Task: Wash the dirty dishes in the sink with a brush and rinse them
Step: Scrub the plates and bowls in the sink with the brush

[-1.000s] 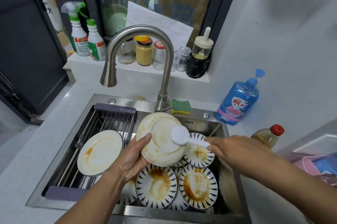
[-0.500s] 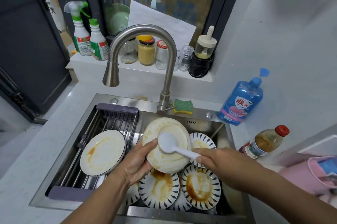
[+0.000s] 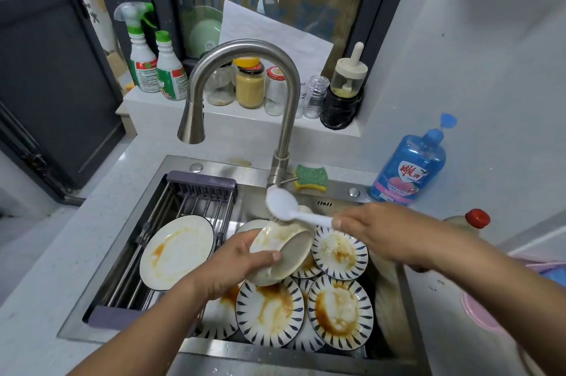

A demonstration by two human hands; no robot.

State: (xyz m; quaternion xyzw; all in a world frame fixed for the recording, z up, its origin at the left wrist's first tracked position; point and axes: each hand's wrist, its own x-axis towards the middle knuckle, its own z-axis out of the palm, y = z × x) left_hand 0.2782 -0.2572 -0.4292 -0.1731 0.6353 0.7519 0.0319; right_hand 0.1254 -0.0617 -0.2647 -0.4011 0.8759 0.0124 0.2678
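Observation:
My left hand [image 3: 237,263] grips a cream bowl [image 3: 283,248] stained orange, held tilted over the sink [image 3: 214,165] with its base toward me. My right hand [image 3: 379,233] holds the white handle of a dish brush [image 3: 284,205]; its bristled head touches the bowl's upper rim. Under the bowl lie several blue-striped plates [image 3: 340,311] with brown sauce and white residue. A white plate [image 3: 177,250] smeared orange leans on the drying rack [image 3: 186,195] in the left of the sink.
The steel faucet [image 3: 245,50] arches over the sink with no water running. A green sponge [image 3: 311,178] lies behind it. A blue detergent bottle [image 3: 409,167] and a red-capped bottle [image 3: 473,219] stand right. Spray bottles [image 3: 142,57] and jars [image 3: 249,84] line the ledge.
The bowl has been turned so its base faces me. The brush has lifted from inside the bowl to its upper rim, farther back toward the faucet.

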